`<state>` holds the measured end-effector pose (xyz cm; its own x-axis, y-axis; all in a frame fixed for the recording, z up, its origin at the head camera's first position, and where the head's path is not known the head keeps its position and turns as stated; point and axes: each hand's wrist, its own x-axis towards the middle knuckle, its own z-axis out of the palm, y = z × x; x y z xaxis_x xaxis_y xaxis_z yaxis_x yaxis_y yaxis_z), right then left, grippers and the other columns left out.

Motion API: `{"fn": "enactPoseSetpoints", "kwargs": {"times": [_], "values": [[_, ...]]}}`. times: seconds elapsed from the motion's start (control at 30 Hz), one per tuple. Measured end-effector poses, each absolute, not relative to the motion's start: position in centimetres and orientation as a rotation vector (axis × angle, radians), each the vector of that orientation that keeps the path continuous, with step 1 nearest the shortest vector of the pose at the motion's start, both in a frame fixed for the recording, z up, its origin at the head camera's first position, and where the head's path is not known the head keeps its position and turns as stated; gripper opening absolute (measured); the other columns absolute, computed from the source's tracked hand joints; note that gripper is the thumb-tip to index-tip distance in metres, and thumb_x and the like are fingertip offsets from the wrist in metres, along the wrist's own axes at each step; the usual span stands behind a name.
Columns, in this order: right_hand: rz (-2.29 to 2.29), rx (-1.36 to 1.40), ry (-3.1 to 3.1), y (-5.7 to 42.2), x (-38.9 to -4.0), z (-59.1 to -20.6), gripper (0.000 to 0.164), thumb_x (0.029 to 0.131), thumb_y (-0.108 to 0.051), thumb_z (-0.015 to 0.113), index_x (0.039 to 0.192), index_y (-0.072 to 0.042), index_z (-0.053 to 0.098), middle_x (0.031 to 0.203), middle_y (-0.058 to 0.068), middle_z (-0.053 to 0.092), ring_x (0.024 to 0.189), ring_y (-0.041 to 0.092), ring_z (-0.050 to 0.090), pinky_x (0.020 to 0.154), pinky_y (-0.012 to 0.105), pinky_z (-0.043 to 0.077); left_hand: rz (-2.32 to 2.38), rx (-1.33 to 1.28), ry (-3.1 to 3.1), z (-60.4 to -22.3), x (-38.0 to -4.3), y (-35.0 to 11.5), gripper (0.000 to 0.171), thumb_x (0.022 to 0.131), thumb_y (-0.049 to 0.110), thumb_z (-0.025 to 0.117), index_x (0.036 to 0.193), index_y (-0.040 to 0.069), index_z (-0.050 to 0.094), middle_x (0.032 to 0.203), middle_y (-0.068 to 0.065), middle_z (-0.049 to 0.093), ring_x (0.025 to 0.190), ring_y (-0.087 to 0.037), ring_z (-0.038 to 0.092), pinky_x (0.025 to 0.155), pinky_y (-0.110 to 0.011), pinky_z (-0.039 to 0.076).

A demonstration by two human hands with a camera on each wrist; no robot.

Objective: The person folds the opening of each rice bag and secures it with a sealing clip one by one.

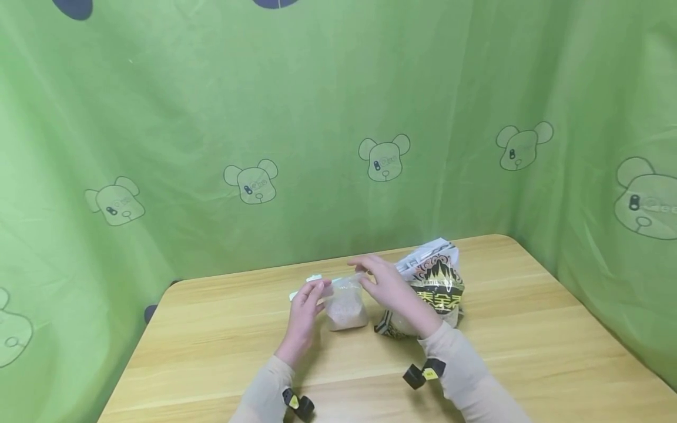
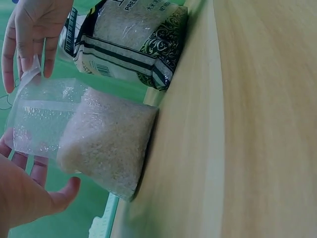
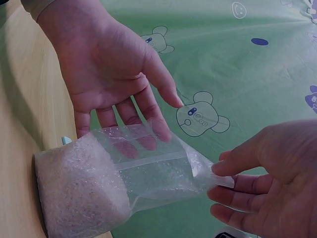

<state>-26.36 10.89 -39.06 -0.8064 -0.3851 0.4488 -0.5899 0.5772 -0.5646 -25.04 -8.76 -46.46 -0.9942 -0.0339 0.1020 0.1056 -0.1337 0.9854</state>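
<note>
A clear plastic bag of rice (image 1: 346,310) stands on the table, its lower part filled with pale grains and its upper part slack. My right hand (image 3: 277,183) pinches the gathered top corner of this bag between thumb and fingers. On the other side, my left hand (image 2: 29,193) has its fingers touching the bag's upper film, showing through it in the right wrist view. Its thumb is spread away from the plastic. A large printed rice package (image 1: 436,288) stands just right of the clear bag, partly covered by my right forearm in the head view.
Behind the clear bag lies a pale teal object (image 2: 103,223), mostly hidden, its kind unclear. The wooden table (image 1: 211,341) meets a green curtain (image 1: 317,117) printed with bear heads at its back and sides. Black devices are strapped to both sleeves.
</note>
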Motion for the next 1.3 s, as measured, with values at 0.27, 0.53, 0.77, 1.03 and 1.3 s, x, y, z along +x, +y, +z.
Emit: {"fn": "enactPoseSetpoints", "kwargs": {"times": [0.27, 0.53, 0.77, 1.03, 1.3], "values": [[1.032, 0.800, -2.556, 10.8, -26.5, -39.3, 0.037, 0.086, 0.002, 0.063, 0.123, -0.004, 0.062, 0.107, 0.014, 0.069, 0.100, 0.029, 0.067, 0.091, 0.045, 0.055, -2.170, -0.109, -2.103, -46.0, -25.5, -8.1, 0.039, 0.096, 0.035, 0.059, 0.114, 0.001, 0.065, 0.114, -0.010, 0.068, 0.099, -0.013, 0.062, 0.099, -0.038, 0.048], [1.037, 0.779, -2.545, 10.8, -26.5, -39.4, 0.039, 0.085, 0.005, 0.063, 0.123, -0.003, 0.062, 0.108, 0.015, 0.070, 0.096, 0.029, 0.068, 0.089, 0.044, 0.056, -2.051, -0.162, -2.184, -44.9, -26.0, -6.5, 0.027, 0.094, 0.022, 0.064, 0.112, 0.002, 0.067, 0.117, -0.014, 0.069, 0.108, -0.020, 0.064, 0.103, -0.038, 0.048], [1.039, 0.768, -2.545, 10.8, -26.5, -39.3, 0.039, 0.084, 0.006, 0.062, 0.123, -0.003, 0.062, 0.107, 0.016, 0.071, 0.096, 0.031, 0.069, 0.089, 0.045, 0.056, -1.928, -0.206, -2.231, -42.3, -24.4, -5.5, 0.023, 0.092, 0.012, 0.065, 0.110, -0.002, 0.068, 0.116, -0.016, 0.070, 0.113, -0.028, 0.063, 0.101, -0.039, 0.050], [1.026, 0.769, -2.546, 10.8, -26.5, -39.3, 0.039, 0.084, 0.005, 0.063, 0.122, -0.004, 0.063, 0.100, 0.014, 0.072, 0.094, 0.030, 0.070, 0.088, 0.044, 0.057, -1.825, -0.252, -2.216, -41.9, -23.7, -5.3, 0.020, 0.090, 0.010, 0.066, 0.106, -0.002, 0.070, 0.112, -0.017, 0.070, 0.110, -0.032, 0.063, 0.103, -0.046, 0.047], [1.025, 0.777, -2.558, 10.9, -26.4, -39.3, 0.036, 0.085, 0.004, 0.064, 0.120, -0.003, 0.064, 0.103, 0.015, 0.072, 0.093, 0.029, 0.070, 0.086, 0.043, 0.058, -1.699, -0.235, -2.190, -42.6, -24.0, -4.9, 0.015, 0.088, 0.007, 0.068, 0.099, -0.002, 0.071, 0.103, -0.016, 0.072, 0.102, -0.030, 0.066, 0.099, -0.042, 0.049]]}}
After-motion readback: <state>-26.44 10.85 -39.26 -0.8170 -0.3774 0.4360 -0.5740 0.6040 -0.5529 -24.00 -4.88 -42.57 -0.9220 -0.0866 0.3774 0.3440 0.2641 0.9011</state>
